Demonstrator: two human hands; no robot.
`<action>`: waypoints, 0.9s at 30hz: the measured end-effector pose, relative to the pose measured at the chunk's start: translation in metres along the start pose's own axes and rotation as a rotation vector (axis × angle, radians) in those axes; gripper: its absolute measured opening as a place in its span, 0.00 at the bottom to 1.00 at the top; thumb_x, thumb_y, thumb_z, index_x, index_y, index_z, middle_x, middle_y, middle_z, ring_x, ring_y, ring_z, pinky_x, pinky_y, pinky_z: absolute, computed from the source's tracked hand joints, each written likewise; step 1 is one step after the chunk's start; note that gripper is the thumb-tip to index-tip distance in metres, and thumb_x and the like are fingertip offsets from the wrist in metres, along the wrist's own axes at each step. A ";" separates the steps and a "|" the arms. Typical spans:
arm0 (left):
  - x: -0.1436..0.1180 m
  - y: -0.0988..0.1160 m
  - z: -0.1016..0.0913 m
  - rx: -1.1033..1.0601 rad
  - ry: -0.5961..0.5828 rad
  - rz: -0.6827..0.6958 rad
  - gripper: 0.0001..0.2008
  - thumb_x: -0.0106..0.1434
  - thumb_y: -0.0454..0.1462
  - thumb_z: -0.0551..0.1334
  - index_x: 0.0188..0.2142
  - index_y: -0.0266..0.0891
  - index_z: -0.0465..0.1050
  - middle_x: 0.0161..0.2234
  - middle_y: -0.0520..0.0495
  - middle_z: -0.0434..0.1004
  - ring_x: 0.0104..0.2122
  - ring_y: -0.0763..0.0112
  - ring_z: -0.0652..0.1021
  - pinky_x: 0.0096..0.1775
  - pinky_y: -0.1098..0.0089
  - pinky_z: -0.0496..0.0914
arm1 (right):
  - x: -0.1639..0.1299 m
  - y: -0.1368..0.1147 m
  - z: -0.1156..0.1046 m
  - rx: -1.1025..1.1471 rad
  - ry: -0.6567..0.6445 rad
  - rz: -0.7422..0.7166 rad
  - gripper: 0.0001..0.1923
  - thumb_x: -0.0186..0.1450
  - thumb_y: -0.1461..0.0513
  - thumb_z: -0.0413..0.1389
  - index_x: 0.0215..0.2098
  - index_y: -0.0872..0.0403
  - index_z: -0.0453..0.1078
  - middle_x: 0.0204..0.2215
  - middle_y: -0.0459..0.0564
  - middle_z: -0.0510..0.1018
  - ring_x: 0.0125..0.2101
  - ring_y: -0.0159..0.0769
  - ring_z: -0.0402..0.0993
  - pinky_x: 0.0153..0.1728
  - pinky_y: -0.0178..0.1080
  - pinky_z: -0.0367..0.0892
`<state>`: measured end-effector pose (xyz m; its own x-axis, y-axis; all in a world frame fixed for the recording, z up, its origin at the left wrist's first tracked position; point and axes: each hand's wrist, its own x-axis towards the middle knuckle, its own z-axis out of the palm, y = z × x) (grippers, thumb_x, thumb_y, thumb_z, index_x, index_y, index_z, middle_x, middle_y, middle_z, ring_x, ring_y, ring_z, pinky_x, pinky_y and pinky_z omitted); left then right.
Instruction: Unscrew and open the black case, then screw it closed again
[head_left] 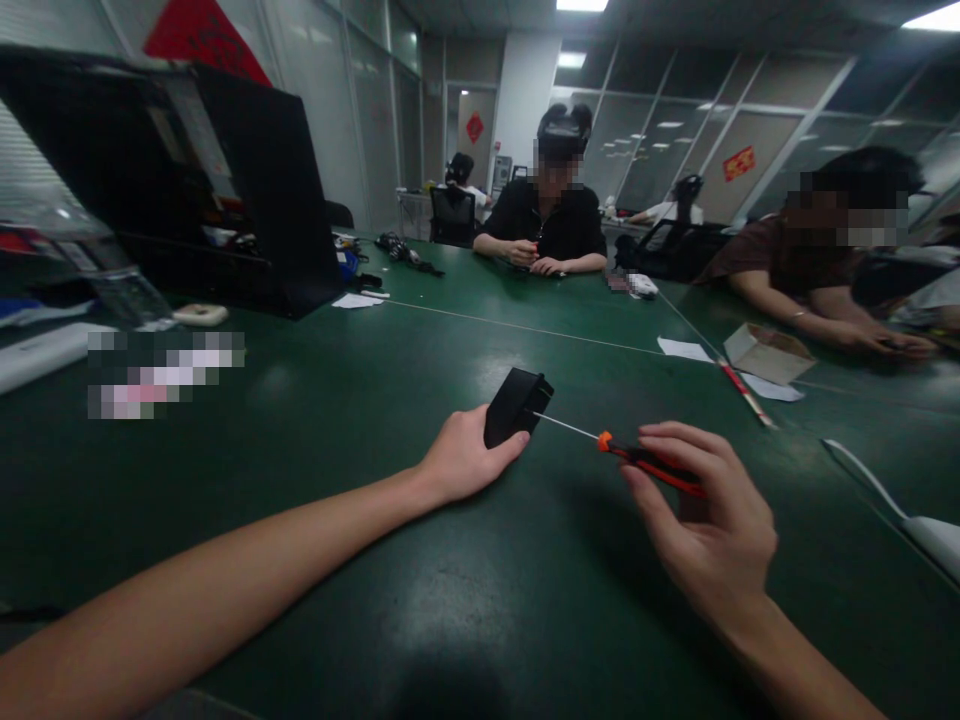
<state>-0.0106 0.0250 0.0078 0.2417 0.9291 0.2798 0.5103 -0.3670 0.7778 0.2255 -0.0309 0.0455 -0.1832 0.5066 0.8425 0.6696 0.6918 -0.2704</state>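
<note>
screwdriver (600, 438) tip hidden inside black part (516, 405); handle end under right-hand fingers (675, 455)

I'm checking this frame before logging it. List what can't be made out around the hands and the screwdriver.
- Screwdriver tip: head view, hidden where the shaft meets the black part.
- Its handle: partly covered by the right hand.
- Black part's near side: covered by the left hand.
- Items at the table's left: pixelated patch.
- White object: cut by the right edge.

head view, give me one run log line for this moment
left hand: holds black part on green table | right hand: grips screwdriver, tip at the part | others seated across the table
</note>
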 end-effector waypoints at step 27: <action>0.000 -0.004 0.000 0.024 0.027 0.048 0.20 0.62 0.52 0.59 0.35 0.37 0.74 0.28 0.45 0.76 0.25 0.65 0.74 0.27 0.68 0.62 | 0.002 0.002 0.000 -0.129 0.108 -0.155 0.23 0.59 0.69 0.64 0.50 0.43 0.72 0.45 0.56 0.75 0.41 0.51 0.76 0.36 0.50 0.74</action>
<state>-0.0130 0.0263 0.0044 0.2446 0.9112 0.3316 0.5185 -0.4119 0.7493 0.2263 -0.0287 0.0465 -0.2175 0.3362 0.9163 0.7274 0.6818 -0.0775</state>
